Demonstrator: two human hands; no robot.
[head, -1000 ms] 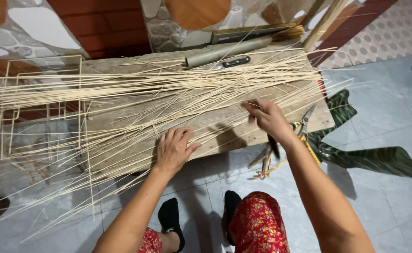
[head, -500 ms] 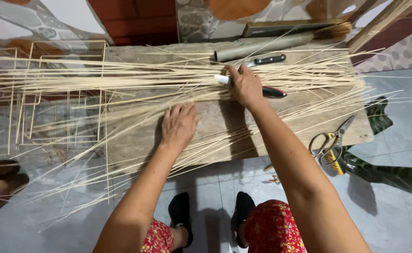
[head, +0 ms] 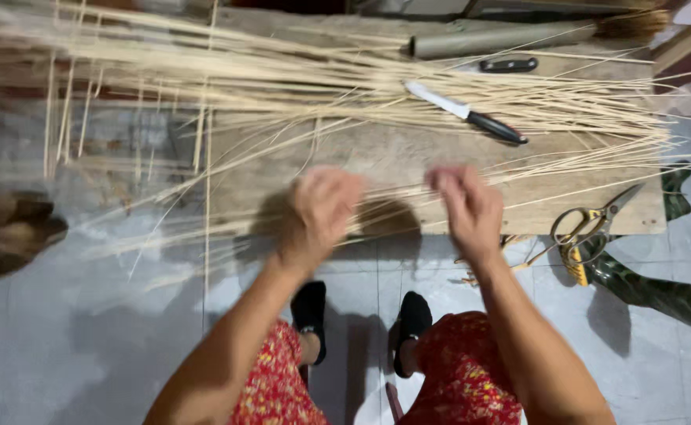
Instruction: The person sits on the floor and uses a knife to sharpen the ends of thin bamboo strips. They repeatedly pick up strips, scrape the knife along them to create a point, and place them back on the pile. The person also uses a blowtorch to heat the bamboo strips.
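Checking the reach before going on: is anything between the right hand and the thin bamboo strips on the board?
Nothing visible blocks it. The right hand hovers just above the strips; the knife lies farther back, scissors off to its right.

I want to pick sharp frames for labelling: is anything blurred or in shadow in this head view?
Head view: both the left hand and the right hand are smeared by motion blur, so their fingers cannot be told apart; the knife and scissors are fairly sharp; soft shadows fall on the wooden board under the hands; lighting is even, without glare.
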